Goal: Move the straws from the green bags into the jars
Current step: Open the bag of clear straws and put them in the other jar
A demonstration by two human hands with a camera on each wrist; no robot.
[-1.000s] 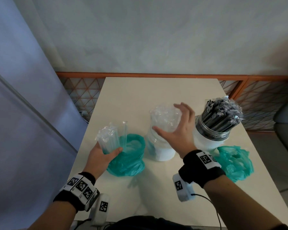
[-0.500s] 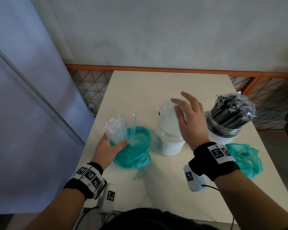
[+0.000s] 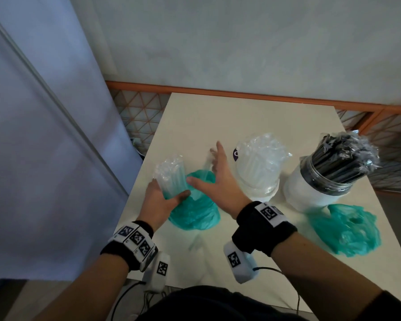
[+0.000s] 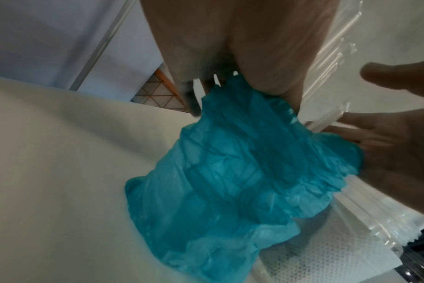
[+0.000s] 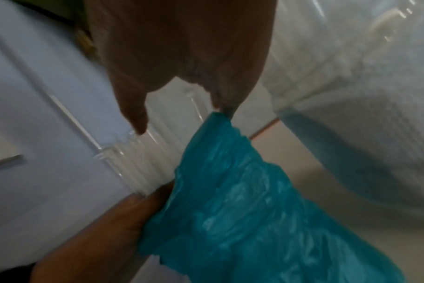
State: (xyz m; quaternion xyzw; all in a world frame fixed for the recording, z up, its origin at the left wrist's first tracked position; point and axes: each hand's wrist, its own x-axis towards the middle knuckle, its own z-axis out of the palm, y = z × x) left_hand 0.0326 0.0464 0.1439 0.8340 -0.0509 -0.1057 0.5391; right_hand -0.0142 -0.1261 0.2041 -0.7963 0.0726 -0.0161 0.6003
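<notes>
A green bag (image 3: pixel 195 212) stands on the white table (image 3: pixel 252 117) at the near left, and a bundle of clear wrapped straws (image 3: pixel 171 177) sticks up out of it. My left hand (image 3: pixel 160 200) grips that bundle just above the bag's rim. Over the bag's mouth my right hand (image 3: pixel 213 179) hovers with spread fingers, next to the bundle. In the left wrist view the green bag (image 4: pixel 242 181) hangs below my palm. The right wrist view shows the green bag (image 5: pixel 254 210) and clear straws (image 5: pixel 143 164) close by. A jar of clear straws (image 3: pixel 257 167) stands in the middle, a jar of black straws (image 3: pixel 329 179) to its right.
A second, crumpled green bag (image 3: pixel 345 230) lies flat at the near right of the table. An orange-framed mesh rail (image 3: pixel 218 91) runs behind the table, and a pale blue panel (image 3: pixel 44 147) stands close on the left.
My right hand has left the top of the clear-straw jar and swung left to the green bag's mouth. My left hand keeps its grip on the bundle.
</notes>
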